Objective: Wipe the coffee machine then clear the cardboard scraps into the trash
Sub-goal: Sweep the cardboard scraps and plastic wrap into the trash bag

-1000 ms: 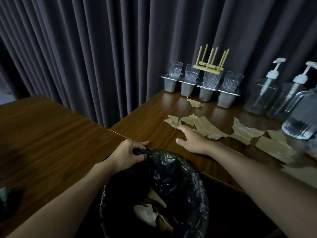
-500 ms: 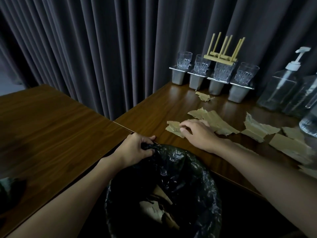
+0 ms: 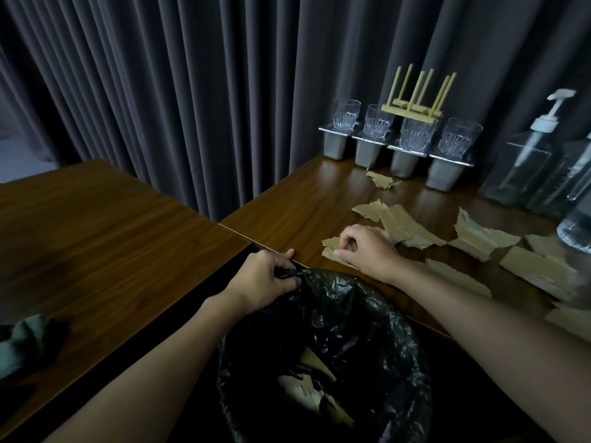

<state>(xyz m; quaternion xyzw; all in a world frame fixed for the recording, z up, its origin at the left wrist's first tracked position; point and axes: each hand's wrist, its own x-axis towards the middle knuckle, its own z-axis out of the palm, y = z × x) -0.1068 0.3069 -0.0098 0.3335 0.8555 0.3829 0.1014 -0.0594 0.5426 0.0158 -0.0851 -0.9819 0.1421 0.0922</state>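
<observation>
Grey curtain (image 3: 192, 91) behind, wooden tabletops (image 3: 112, 235) before us. Far left we see green cloth (image 3: 22, 340) lying on table. Our left hand (image 3: 265, 279) grips bunched rim of black trash bag (image 3: 367, 314), fingers curled tight on it; torn cardboard (image 3: 307, 388) inside. Our right hand (image 3: 367, 251), fingers curled, pinches cardboard scrap (image 3: 331, 243) at table edge, just beside bag. More scraps (image 3: 412, 228) spread rightward; glasses (image 3: 415, 135), pump bottles (image 3: 524, 164) behind.
</observation>
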